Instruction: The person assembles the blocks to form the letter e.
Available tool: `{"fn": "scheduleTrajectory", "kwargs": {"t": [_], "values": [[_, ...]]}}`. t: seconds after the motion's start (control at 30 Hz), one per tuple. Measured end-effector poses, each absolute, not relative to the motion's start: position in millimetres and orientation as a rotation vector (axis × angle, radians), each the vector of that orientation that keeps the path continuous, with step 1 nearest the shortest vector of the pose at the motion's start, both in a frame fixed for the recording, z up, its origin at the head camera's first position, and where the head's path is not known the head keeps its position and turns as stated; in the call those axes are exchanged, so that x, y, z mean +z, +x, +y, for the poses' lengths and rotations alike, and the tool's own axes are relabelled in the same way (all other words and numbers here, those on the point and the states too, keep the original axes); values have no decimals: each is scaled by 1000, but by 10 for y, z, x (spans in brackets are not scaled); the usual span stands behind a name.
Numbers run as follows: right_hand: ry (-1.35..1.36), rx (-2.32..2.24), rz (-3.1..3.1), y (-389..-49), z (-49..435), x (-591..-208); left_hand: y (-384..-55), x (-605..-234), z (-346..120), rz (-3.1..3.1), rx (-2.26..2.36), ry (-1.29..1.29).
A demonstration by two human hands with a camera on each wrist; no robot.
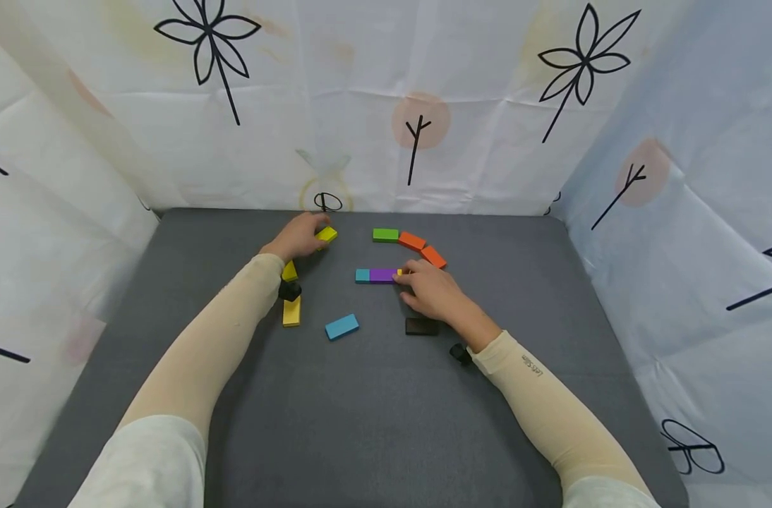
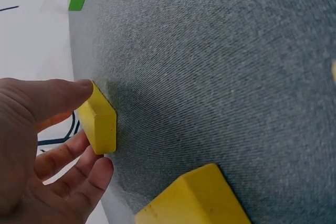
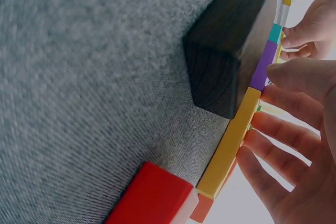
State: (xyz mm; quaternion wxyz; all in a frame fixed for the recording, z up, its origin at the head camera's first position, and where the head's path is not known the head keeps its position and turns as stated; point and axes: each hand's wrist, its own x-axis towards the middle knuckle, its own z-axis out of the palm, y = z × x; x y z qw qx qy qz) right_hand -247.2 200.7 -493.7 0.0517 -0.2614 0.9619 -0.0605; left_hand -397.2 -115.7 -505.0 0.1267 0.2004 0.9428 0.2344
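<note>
At the far left of the blocks, my left hand (image 1: 300,236) pinches a yellow block (image 2: 100,124) between thumb and fingers. Another yellow block (image 1: 289,271) lies below that hand, partly covered by the wrist. My right hand (image 1: 433,289) is at a straight row of blocks: teal (image 1: 363,276), purple (image 1: 382,276) and amber (image 3: 231,140). Its fingers extend along the amber block, and the thumb overlaps the purple one in the right wrist view. From the head view most of the amber block is hidden. A red block (image 3: 152,198) shows near the row's right end.
Behind the row, a green block (image 1: 385,235) and two orange blocks, one here (image 1: 412,241), form a curve. Nearer lie a blue block (image 1: 341,327), a dark brown block (image 1: 421,327) and a yellow block (image 1: 291,312). Printed cloth walls (image 1: 475,162) surround the grey table (image 1: 373,423).
</note>
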Motion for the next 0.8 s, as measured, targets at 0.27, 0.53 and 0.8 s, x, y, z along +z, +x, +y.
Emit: {"fn": "scheduleTrajectory", "kwargs": {"t": [0.27,0.53,0.8], "values": [[-801,-193,2932,-2481,2011,-4950,-3964,-5116,-1127,2761,659,608],[-771,-207,2918,-2489,2000,-4928,-3985,-5148,-1098,2793,680,627],[-775,-203,2928,-2492,1998,-4931,-4003,-5059,-983,2802,701,637]]}}
